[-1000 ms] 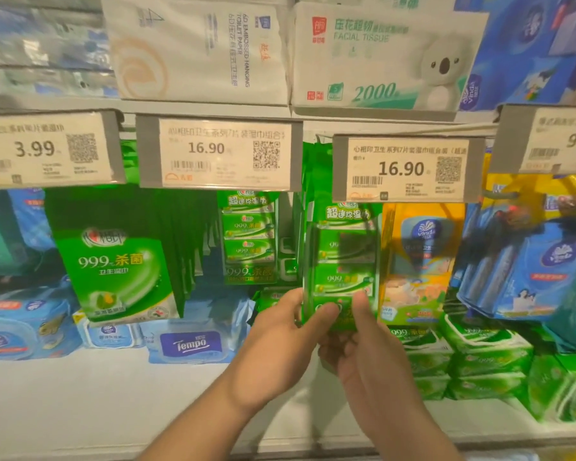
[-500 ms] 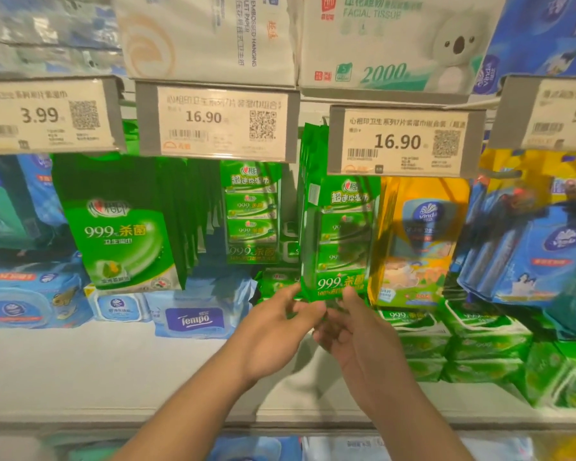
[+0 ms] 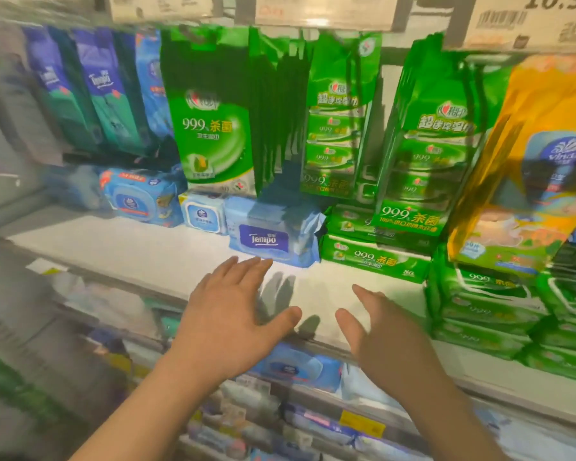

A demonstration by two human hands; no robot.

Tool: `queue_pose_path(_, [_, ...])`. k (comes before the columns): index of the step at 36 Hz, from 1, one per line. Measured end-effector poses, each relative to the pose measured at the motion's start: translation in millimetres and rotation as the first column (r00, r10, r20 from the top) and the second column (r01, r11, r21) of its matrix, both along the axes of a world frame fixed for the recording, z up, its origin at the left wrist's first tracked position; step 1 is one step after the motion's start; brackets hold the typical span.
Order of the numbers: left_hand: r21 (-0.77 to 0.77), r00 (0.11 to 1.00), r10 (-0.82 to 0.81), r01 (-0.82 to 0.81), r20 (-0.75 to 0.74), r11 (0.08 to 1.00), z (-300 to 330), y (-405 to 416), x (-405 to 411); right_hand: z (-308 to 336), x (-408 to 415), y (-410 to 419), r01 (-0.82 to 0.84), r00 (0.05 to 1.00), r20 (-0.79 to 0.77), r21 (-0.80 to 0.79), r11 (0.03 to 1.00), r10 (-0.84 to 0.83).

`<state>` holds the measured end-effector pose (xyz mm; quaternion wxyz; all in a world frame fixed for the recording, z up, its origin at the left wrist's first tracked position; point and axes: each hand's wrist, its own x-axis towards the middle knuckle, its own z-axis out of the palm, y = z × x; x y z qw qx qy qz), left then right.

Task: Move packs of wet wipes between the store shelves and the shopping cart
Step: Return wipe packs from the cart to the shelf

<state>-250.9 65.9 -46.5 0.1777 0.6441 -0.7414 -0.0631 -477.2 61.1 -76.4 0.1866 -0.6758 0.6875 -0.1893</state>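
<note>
Left hand: the left hand (image 3: pixel 228 322) is hovering above the front of the white shelf (image 3: pixel 140 251), fingers spread and straight, thumb out to the side, grasping nothing.
Right hand: the right hand (image 3: pixel 384 341) is hovering beside it, just apart from it, fingers extended and relaxed, likewise holding nothing (its outline is blurred).
Hanging green multipack: the hanging green multipack (image 3: pixel 423 151) of wet wipes is hanging from above the shelf, up and to the right of both hands, well apart from them; its lower edge is sitting in front of the stacked green packs.
Stacked green packs: the stacked green packs (image 3: pixel 373 257) are lying flat on the shelf, just right of the Tempo pack.
Tempo pack: the blue Tempo pack (image 3: pixel 270 237) is lying on the shelf directly beyond the left fingertips, near but not touching.
Large green bag: the large green bag (image 3: pixel 213 128) is hanging at centre left, above small blue lidded packs (image 3: pixel 140 199).
Yellow pack: the yellow pack (image 3: pixel 539 168) is hanging at the right, just beside the multipack.
Price tags: the price tags (image 3: pixel 526 18) are showing along the top edge (print mostly blurred).
</note>
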Motion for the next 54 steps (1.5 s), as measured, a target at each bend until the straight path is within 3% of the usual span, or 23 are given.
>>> queue_pose_path(9, [0.102, 0.97, 0.234, -0.239, 0.06, 0.965, -13.2, 53.4, 77.5, -17.8, 63.2, -2.6, -0.269, 0.963, 0.005, 0.054, 0.962, 0.269])
queue_pose_path(22, [0.13, 0.857, 0.5, -0.485, -0.128, 0.865, -19.8, 158.3, 245.4, 14.1, 252.9, 31.0, -0.5, 0.858, -0.102, 0.058, 0.864, 0.503])
queue_pose_path(31, [0.245, 0.668, 0.725, -0.684, -0.167, 0.687, -37.7, 262.2, 382.5, 10.7, 422.9, 84.0, -0.679, 0.722, -0.149, 0.037, 0.733, 0.676])
queue_pose_path(41, [0.317, 0.44, 0.877, -0.818, -0.19, 0.48, -60.9, 347.3, 498.4, -6.9, 588.5, 129.2, -0.84, 0.503, -0.168, 0.137, 0.525, 0.848])
queue_pose_path(54, [0.352, 0.154, 0.974, -0.913, -0.167, 0.205, -76.3, 384.4, 633.9, -51.6, 794.1, 130.6, -0.934, 0.281, -0.025, 0.221, 0.28, 0.959])
